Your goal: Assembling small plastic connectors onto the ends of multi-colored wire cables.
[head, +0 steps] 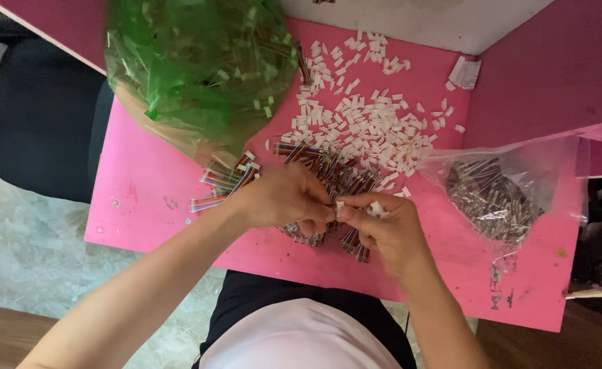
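Bare forearms, no sleeves, white top, black garment at the waist, no rings visible

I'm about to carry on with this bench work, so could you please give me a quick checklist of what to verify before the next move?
1. Left hand and right hand meet over the pink table: ok.
2. Small white connector pinched between the fingertips: ok.
3. Connector seated fully on a wire: cannot tell.
4. Loose white connectors lie close behind the hands: ok.
5. Multicoloured wire bundles lie beneath the hands: ok.
6. Clear bag lies flat, right of the hands: ok.
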